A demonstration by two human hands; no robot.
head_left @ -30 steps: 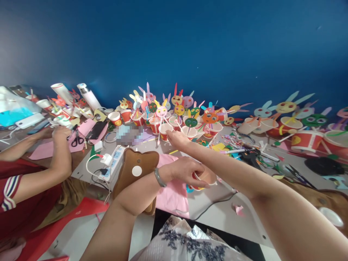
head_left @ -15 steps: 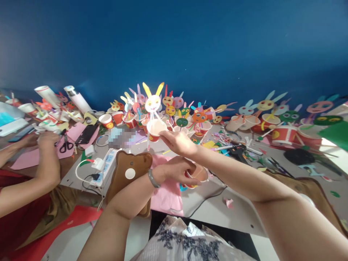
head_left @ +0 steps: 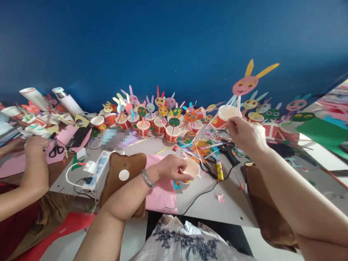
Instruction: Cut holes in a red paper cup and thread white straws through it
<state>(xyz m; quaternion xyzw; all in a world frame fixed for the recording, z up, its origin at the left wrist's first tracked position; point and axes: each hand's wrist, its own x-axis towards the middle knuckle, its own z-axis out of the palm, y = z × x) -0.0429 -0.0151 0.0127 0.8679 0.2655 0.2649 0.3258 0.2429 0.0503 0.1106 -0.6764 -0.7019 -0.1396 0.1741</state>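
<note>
My right hand [head_left: 248, 134] pinches the rim of a red-and-white paper cup [head_left: 224, 116], held up at the right above the desk. Out of that cup rises a pink paper rabbit head [head_left: 245, 86] with yellow ears, on a pale stick. My left hand [head_left: 174, 167], a bangle on its wrist, is closed on the rim of another paper cup [head_left: 192, 168] near the desk's front. Pink paper [head_left: 161, 201] lies under my left wrist, and a small blue round thing [head_left: 177, 185] sits beside that cup.
Several cups with paper rabbits [head_left: 173, 135] line the wall. A glue gun [head_left: 228, 154], a yellow glue tube [head_left: 219, 171] and paper scraps lie mid-desk. A power strip [head_left: 101, 168] and a brown bear-shaped cushion [head_left: 116, 170] are at left. A co-worker's arm [head_left: 35, 170] works beside scissors [head_left: 56, 151].
My right hand has swung rightward from the middle row, now with a pink-headed rabbit cup raised at the right. My left hand stays near the front on its cup.
</note>
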